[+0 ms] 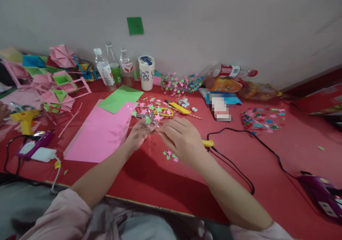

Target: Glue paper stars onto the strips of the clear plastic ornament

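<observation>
Two bare hands at a red worktop (155,197), as I see them from my remote station. The clear plastic piece (158,109), dotted with pink and green stars, lies between the hands and just beyond them, beside the pink paper (104,136). The left hand (139,132) has its grip pinching the near edge of this piece, thumb against fingers. The right hand (184,136) meets the same edge with fingers bent and close together; whether its grip is pinching film or some small part, I cannot tell. Loose stars (171,156) lie on the worktop below the right hand. Handling (my judgement): the piece should be very light, thin and springy, slick to the fingertips, and apt to crease or shed a star if squeezed. I would take hold at the bare rim, by opposed fingertips, leaving the starred face untouched. Labels: the white-capped bottle (104,70) bears a white label with red marks, the green-labelled bottle (115,70) stands beside it, and the lidded cup (146,76) carries dark, script-like characters; I can read none of them with certainty. The lying bottle (227,71) has a red and white label, equally illegible to me. On the blue packet (235,99), a pixelated patch hides any print.
</observation>
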Demonstrator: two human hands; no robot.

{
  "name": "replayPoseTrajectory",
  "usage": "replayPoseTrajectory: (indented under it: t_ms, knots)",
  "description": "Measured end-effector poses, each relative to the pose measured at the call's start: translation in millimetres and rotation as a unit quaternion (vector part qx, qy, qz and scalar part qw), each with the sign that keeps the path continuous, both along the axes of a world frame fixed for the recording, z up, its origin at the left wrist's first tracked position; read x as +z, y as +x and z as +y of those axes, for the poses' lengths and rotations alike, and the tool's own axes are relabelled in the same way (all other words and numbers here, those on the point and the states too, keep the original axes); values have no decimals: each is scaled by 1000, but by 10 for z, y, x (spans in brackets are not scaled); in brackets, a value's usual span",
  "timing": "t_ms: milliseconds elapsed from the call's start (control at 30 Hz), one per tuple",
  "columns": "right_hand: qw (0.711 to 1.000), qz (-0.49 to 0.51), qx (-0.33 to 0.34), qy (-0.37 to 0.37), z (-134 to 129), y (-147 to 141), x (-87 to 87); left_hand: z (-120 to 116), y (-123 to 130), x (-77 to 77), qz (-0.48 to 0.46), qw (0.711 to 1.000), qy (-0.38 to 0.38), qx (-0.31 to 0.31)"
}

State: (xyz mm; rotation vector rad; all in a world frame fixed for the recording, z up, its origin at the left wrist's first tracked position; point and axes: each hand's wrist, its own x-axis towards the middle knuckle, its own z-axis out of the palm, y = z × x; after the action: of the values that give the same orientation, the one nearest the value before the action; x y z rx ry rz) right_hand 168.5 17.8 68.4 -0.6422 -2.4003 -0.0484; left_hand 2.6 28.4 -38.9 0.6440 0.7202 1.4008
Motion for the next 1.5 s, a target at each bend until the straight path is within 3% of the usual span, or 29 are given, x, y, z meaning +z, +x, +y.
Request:
replayPoseTrajectory:
  t_ms: [200, 300, 567, 800, 1500]
  knots:
    - [988, 98, 41, -112, -32, -64, -70, -38, 9, 107, -17, 1000, -5, 20]
    - [979, 144, 28, -141, -30, -90, -126, -46, 15, 94, -35, 999, -8, 31]
    - [987, 148, 19, -62, -32, -101, -178, -51, 33, 86, -43, 999, -13, 9]
    - [988, 127, 42, -82, -21, -98, -227, -30, 0, 93, -46, 998, -33, 16]
    - [979, 149, 18, -135, -34, -111, -224, -32, 6, 45, -40, 999, 6, 13]
